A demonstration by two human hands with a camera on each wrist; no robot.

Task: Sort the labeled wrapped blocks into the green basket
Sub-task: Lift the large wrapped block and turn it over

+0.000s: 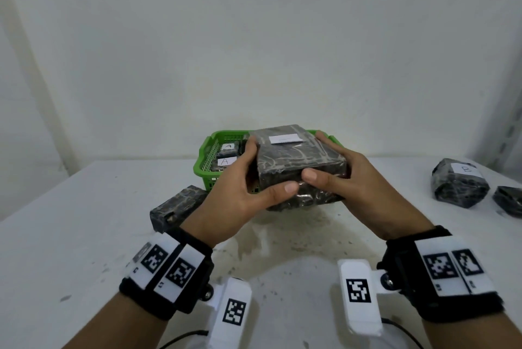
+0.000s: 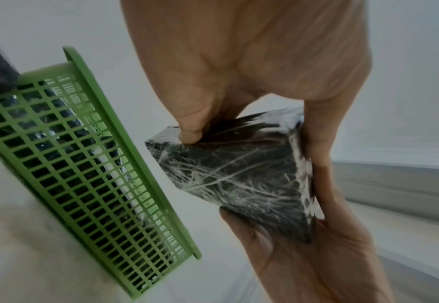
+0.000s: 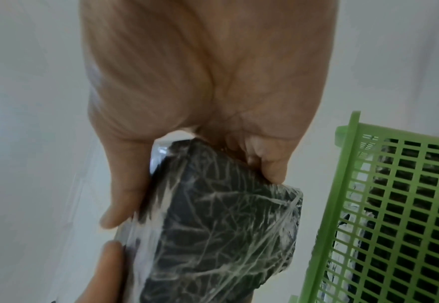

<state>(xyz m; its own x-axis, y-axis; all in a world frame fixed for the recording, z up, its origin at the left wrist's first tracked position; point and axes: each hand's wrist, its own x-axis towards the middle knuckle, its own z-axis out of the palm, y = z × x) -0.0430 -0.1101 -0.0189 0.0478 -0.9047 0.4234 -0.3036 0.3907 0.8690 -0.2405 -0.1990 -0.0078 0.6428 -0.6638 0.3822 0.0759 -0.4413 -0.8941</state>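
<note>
Baskets first: green basket (image 1: 204, 163) sits centre-left of the head view, two blocks marked A (image 1: 227, 154) already inside. Just right of it, the wrapped block (image 1: 296, 156) hangs above the surface — left hand (image 1: 240, 193) and right hand (image 1: 347, 179) each curl their fingers (image 1: 291, 187) round its ends, thumbs on the near face. Its long axis runs left-right; the basket lies beyond and left of it. Far right, a block marked B (image 1: 460, 186) waits.

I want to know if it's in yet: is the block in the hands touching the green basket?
Apart. The left wrist view shows bare white table between the block and the basket.
</note>
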